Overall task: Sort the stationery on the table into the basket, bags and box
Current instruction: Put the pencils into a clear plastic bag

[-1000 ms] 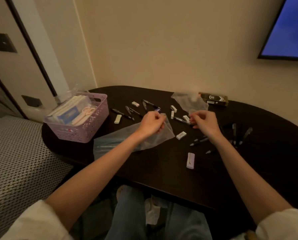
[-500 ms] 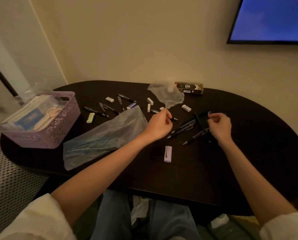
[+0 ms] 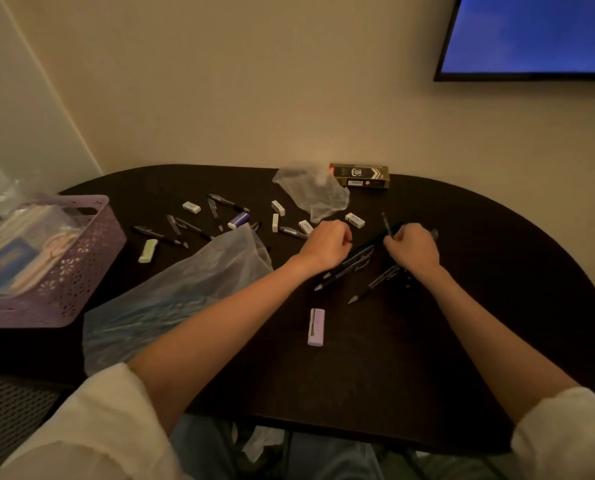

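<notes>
Your left hand [image 3: 327, 242] sits curled at the table's [image 3: 496, 306] centre; whether it holds anything, you cannot tell. Your right hand [image 3: 413, 249], at 3 o'clock of it, has its fingers curled round the upper ends of the black pens [image 3: 353, 263] fanned between both hands. The big clear bag [image 3: 171, 292] lies at 8 o'clock of your left hand, the purple basket [image 3: 77, 268] at 9 o'clock on the table edge, the box [image 3: 360, 175] at 12 o'clock by the wall, the small bag [image 3: 311, 194] just beside it
</notes>
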{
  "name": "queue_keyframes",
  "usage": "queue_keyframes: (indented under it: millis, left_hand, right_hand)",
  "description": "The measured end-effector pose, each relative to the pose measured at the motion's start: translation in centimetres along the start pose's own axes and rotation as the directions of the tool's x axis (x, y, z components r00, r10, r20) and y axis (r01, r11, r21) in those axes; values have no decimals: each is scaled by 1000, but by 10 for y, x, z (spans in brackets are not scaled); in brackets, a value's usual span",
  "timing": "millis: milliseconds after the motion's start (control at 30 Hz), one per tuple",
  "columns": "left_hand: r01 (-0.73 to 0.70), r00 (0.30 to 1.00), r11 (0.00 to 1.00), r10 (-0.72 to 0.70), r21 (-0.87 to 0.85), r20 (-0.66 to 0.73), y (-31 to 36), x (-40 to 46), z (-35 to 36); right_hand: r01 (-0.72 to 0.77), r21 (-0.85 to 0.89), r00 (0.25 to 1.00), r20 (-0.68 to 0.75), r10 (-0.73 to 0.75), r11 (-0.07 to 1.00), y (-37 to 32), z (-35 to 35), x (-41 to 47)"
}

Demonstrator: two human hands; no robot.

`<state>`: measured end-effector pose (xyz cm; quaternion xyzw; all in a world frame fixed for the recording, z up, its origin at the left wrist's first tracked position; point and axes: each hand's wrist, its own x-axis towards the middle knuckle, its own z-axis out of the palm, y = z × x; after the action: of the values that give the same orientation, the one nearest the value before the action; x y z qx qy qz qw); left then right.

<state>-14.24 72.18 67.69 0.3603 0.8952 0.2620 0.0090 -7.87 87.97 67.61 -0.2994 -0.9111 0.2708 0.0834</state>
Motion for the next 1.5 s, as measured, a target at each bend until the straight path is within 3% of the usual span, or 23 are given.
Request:
queue_keyframes:
  millis: [133,233,367,500,700,1000,1267,1500]
  left_hand:
    - [-41,998,999,40,28,45,12,25,9]
    - [-14,995,999,10,40,98,16,41,18]
    - [67,989,997,-71,34,129,20,54,29]
    - [106,982,992,-116,71,152,25,62,29]
    - [181,969,978,-196,107,151,26,66,30]
    - [140,972,975,-169,174,164,30,69,31]
    - [225,964,972,-233,73,124,30,69,26]
    - [313,939,949,-304,-37,160,28,69,15]
  right_hand:
    - [-123,186,978,-143,151,975,15,-23,18]
    - [-210,194,964,-122,236,958,36,-28,27]
    - [-212,178,967,-102,232,961,46,-28,34]
    - [-178,137,980,-62,187,975,36,-32,42]
    - [-179,-72,983,16,180,981,14,-29,46]
    - [-254,-2,961,111,253,967,4,-21,55]
    - [-255,26,953,178,247,966,2,-18,59]
    - [-368,76,886,331,324,927,-5,-24,58]
